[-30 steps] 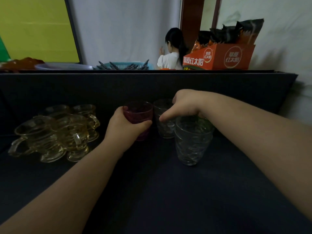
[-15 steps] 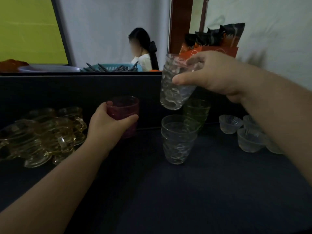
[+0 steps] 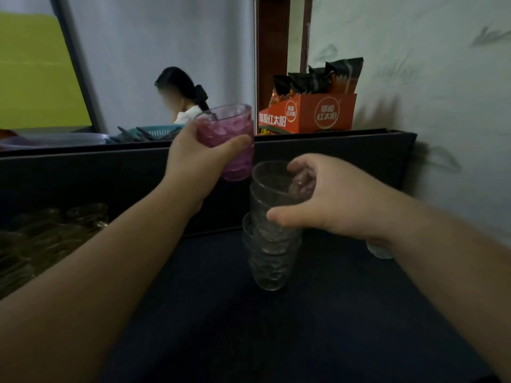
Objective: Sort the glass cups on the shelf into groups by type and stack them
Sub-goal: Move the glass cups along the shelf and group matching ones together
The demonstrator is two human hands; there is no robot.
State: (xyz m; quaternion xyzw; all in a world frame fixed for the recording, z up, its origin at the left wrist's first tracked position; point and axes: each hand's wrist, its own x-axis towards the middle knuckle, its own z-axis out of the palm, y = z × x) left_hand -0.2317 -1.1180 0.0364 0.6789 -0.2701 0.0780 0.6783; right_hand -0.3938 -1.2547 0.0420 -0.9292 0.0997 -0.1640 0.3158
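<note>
Two hands: both are seen reaching over the dark shelf (image 3: pixel 345 313), and a cup is held in each.
Left hand (image 3: pixel 199 161): it is wrapped around the pink glass cup (image 3: pixel 229 134), with the thumb pressed on the front and the fingers curled behind.
Pink glass cup: it is held up in the air, above the shelf and clear of the other cups, a little tilted, just left of the top of the clear stack.
Right hand (image 3: pixel 326 200): it is clamped on the top clear cup (image 3: pixel 272 183), with the thumb laid across the front and the fingers curled over the far rim.
Top clear cup: it is set into the stack of clear cups (image 3: pixel 269 255) and is leaned a bit to the left.
Stack of clear cups: it is stood on the shelf near the middle, with bumpy glass at the bottom.
Amber cups with handles (image 3: pixel 41 239): they are grouped at the left edge of the shelf, well apart from the stack.
Small clear cup (image 3: pixel 380 251): only a bit is seen behind the right wrist.
Orange box (image 3: pixel 309 114): it is placed on the ledge behind the shelf, filled with dark snack bags.
Blue basket (image 3: pixel 154 132): it is seen on the ledge to the left.
Person: one is seen far behind the ledge.
</note>
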